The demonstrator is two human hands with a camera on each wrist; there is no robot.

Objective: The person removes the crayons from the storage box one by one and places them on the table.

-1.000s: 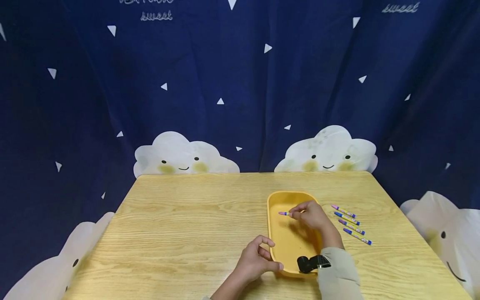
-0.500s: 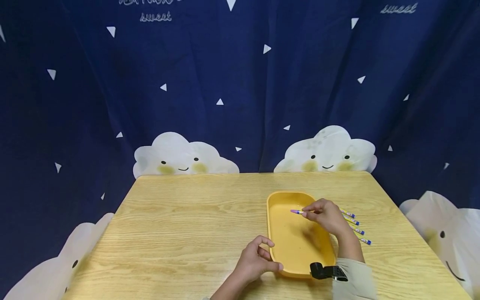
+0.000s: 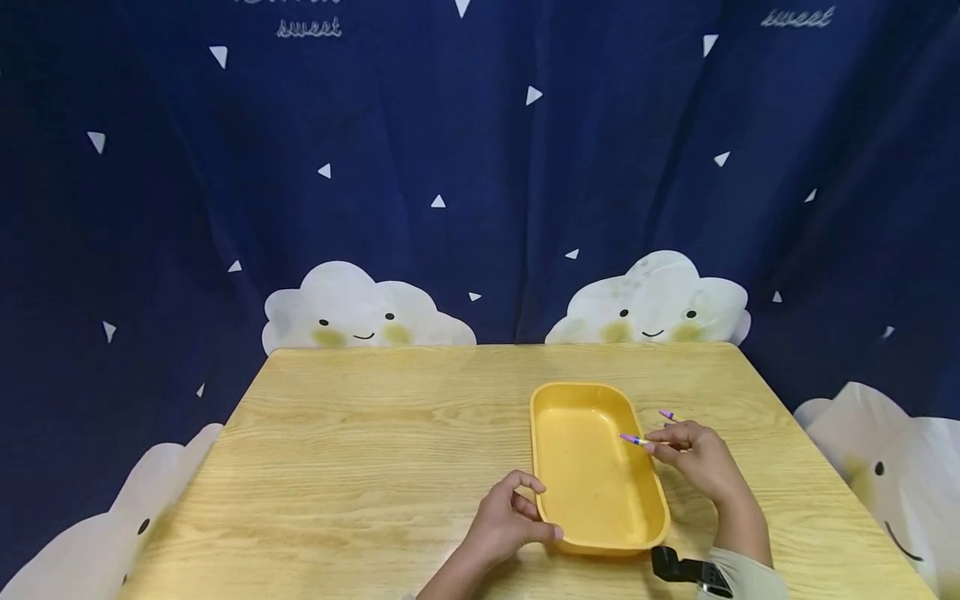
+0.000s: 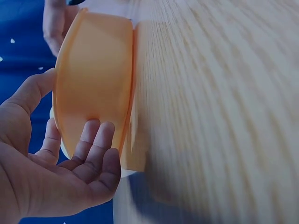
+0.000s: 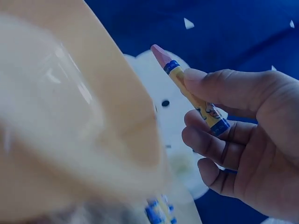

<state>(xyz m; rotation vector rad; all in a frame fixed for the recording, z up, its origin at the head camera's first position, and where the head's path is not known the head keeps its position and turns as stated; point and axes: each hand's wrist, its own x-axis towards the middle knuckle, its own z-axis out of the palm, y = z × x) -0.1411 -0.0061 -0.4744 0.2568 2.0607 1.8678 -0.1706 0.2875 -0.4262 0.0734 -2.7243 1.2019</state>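
Note:
A pink crayon in a yellow wrapper with blue bands is pinched between the thumb and fingers of my right hand. Its pink tip points left, over the right rim of the yellow plastic tray. In the right wrist view the whole crayon shows, clear of the tray wall. My left hand holds the tray at its near left corner. From the left wrist, the fingers lie against the tray's outer side, and one digit reaches its rim.
Other crayons lie on the table right of the tray, mostly hidden behind my right hand. The wooden table extends left of the tray. A dark blue curtain with white clouds hangs behind it.
My right hand has carried the pink crayon from above the tray's middle to the right, over its right rim. The left hand keeps its place on the tray.

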